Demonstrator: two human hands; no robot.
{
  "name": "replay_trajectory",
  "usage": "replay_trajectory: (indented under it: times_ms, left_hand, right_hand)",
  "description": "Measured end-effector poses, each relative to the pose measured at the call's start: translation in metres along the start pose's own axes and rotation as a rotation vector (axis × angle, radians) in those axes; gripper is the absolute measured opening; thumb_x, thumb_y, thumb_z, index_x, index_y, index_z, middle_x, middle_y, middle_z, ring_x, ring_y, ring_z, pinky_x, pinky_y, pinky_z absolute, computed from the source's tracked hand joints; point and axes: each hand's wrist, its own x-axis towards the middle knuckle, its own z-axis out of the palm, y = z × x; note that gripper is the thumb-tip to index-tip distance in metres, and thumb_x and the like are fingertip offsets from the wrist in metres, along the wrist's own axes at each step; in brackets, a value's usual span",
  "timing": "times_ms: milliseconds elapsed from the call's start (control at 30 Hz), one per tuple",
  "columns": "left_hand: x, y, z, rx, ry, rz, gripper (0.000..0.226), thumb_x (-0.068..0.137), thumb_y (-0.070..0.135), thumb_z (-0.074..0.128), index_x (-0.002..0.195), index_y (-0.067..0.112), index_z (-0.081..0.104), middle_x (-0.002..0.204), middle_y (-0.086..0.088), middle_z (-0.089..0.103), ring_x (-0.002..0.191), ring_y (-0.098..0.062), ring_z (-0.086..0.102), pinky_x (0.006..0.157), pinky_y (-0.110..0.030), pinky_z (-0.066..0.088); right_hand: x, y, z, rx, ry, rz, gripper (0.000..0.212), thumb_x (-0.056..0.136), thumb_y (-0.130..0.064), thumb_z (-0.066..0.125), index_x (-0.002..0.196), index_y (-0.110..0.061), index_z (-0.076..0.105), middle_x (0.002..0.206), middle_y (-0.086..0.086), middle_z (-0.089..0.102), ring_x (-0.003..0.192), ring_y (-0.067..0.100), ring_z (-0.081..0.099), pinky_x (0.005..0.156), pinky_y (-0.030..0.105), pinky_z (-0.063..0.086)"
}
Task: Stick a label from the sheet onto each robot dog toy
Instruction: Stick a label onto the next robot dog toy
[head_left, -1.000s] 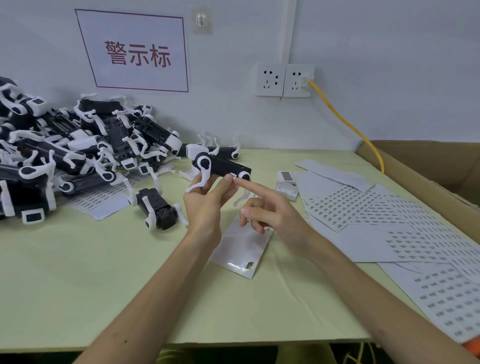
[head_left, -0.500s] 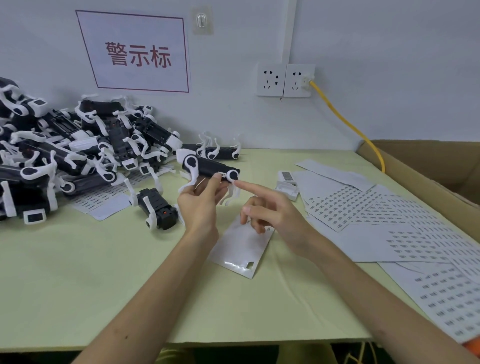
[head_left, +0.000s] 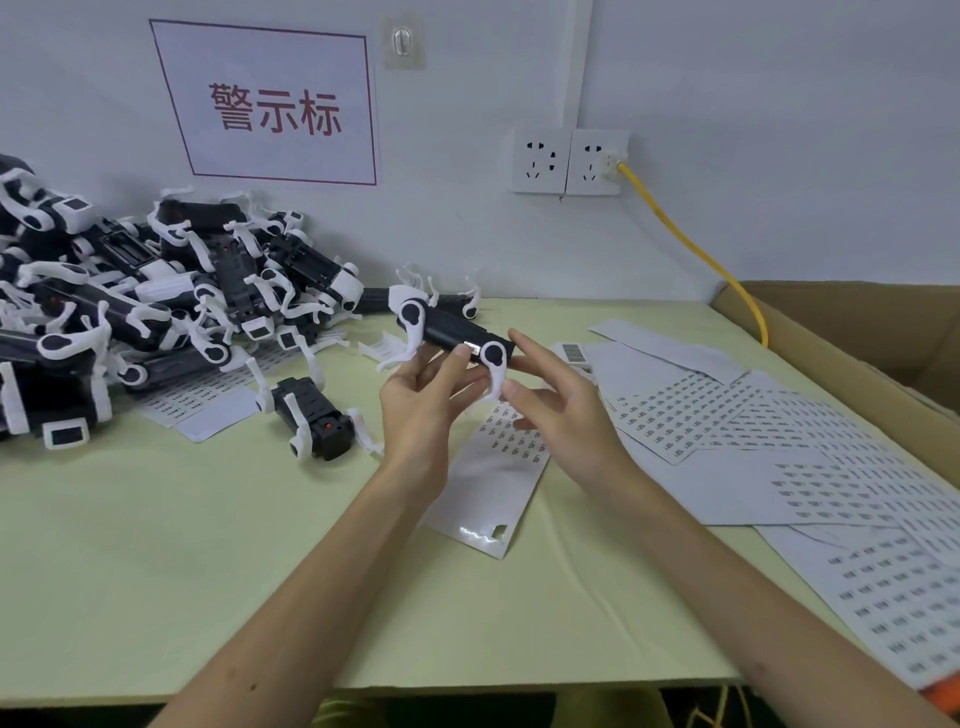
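While the left hand (head_left: 415, 410) grips the robot dog toy (head_left: 452, 338), the right hand (head_left: 563, 410) touches it, fingers straight

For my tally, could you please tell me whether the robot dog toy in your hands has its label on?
On: a small pale label sits on the black robot dog toy, beside the left hand thumb.

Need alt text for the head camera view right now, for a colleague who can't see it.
The left hand holds a black-and-white robot dog toy above the green table, a small label on its body, while the open right hand hovers beside it. A label sheet lies below; a toy pile sits at left.
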Motion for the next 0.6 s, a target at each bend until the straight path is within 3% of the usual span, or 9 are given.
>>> replay_trajectory:
  times_ms: [133,267,367,600]
  left_hand:
    - [-0.0008,-0.0003,-0.0005,0.046,-0.040,0.009,0.012,0.097,0.014,0.071,0.107,0.007,0.072,0.105,-0.013,0.078,0.092,-0.027,0.076,0.078,-0.028,0.058]
    - [-0.0010,-0.0013,-0.0001,0.112,0.018,0.061,0.007,0.096,0.014,0.072,0.099,0.007,0.073,0.094,-0.011,0.079,0.080,-0.020,0.077,0.071,-0.022,0.058]
    - [-0.0015,-0.0026,0.0019,0.169,0.060,0.100,0.005,0.098,0.016,0.069,0.095,0.013,0.072,0.084,-0.003,0.079,0.070,-0.013,0.073,0.064,-0.018,0.055]
    - [-0.0036,-0.0052,0.0040,0.185,0.030,0.147,0.019,0.102,0.023,0.065,0.113,0.010,0.073,0.085,0.000,0.080,0.078,-0.014,0.076,0.066,-0.017,0.055]
  right_hand:
    - [-0.0001,0.0006,-0.0017,-0.020,0.009,-0.014,0.049,0.099,-0.023,0.065,0.144,-0.039,0.051,0.133,-0.012,0.065,0.102,0.009,0.071,0.090,0.035,0.056]
    - [-0.0014,-0.0012,-0.0004,-0.010,0.002,-0.023,0.051,0.097,-0.024,0.068,0.145,-0.035,0.052,0.133,-0.011,0.065,0.100,0.007,0.071,0.088,0.030,0.054]
    - [-0.0030,-0.0018,0.0011,-0.003,-0.003,-0.038,0.049,0.096,-0.023,0.070,0.142,-0.032,0.055,0.132,-0.009,0.064,0.110,0.012,0.068,0.092,0.033,0.055]
    - [-0.0041,-0.0031,0.0029,0.045,0.014,-0.068,0.044,0.095,-0.023,0.072,0.135,-0.037,0.057,0.132,-0.014,0.065,0.106,0.014,0.073,0.096,0.043,0.056]
